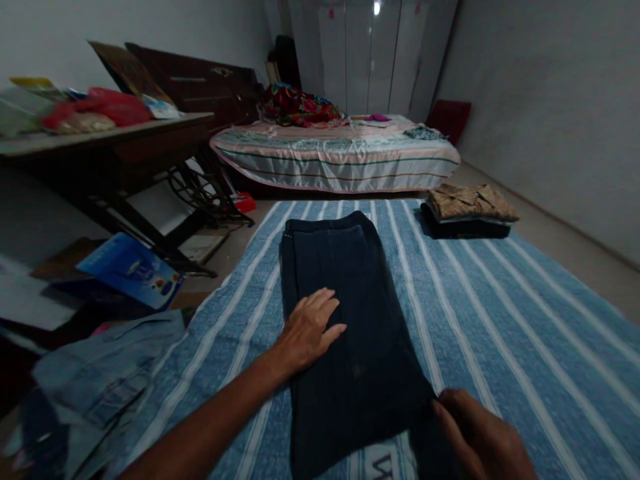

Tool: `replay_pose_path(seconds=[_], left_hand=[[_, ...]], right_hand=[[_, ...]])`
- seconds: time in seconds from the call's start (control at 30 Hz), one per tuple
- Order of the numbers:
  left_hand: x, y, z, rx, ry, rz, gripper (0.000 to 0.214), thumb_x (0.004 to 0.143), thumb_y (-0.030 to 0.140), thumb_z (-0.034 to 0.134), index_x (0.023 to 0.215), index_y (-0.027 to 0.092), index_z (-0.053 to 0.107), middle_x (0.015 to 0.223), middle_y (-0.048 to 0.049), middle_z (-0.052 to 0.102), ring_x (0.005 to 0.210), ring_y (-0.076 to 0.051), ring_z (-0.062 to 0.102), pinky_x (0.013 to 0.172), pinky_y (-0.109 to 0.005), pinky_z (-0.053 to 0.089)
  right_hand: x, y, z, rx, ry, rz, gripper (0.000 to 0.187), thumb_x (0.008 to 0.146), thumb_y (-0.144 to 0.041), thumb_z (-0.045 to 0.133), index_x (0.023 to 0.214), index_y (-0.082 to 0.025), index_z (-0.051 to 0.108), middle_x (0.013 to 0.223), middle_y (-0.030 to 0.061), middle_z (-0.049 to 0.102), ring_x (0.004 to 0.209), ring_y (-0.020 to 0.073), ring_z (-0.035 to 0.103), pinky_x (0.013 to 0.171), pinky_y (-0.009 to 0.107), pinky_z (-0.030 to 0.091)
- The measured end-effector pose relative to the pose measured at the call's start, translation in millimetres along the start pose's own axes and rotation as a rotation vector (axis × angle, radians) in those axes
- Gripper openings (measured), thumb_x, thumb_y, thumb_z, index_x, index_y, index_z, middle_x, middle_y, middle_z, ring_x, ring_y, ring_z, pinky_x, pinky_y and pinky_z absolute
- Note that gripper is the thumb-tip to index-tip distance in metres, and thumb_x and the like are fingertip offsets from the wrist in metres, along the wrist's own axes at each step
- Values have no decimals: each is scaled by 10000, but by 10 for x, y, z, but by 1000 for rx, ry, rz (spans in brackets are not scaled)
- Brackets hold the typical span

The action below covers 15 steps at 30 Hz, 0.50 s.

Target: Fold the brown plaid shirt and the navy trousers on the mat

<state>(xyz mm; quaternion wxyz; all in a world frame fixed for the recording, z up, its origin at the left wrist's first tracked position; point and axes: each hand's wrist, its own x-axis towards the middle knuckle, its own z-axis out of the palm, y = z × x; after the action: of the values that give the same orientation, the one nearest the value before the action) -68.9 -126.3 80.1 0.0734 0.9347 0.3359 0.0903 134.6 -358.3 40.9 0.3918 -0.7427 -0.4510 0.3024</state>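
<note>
Dark navy trousers lie folded lengthwise on a blue and white striped bedspread, the waistband at the far end. My left hand rests flat on the cloth near the left fold, its fingers stretched out. At the lower right, my right hand pinches the edge of the trousers, and the cloth is pulled into a point there. Part of the near end runs out of view below my right hand.
A stack of folded clothes sits at the far right of the bedspread. On the left are a jacket of pale denim, a blue box and a sewing-machine table. Another bed stands beyond.
</note>
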Motion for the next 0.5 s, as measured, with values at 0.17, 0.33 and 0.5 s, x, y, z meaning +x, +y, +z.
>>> replay_pose_path(seconds=[0.17,0.33,0.5], left_hand=[[-166,536,221,-102,-36,-8,456,844,402,588,1226,158,536,1412,-158,458,1341,-290,368,1078,-498,328],[-217,754,410,-131,-66,-35,498,851,438,569,1268,174,509,1435,-146,433,1369,-293,320,1104,-554,252],[-242,764,493,-151,-83,-36,517,872,486,517,1294,188,497,1452,-141,410,1381,-292,293,1113,-577,210]], right_hand=[[351,-91,-82,-214,-68,4,398,830,-548,508,984,-201,626,798,41,658,681,197,610,595,265,436],[506,16,-88,41,-352,76,401,838,-543,501,813,-151,581,691,4,580,614,136,532,528,221,374],[520,34,-96,86,-391,181,466,759,-611,542,628,-171,464,534,-32,439,479,91,404,426,199,274]])
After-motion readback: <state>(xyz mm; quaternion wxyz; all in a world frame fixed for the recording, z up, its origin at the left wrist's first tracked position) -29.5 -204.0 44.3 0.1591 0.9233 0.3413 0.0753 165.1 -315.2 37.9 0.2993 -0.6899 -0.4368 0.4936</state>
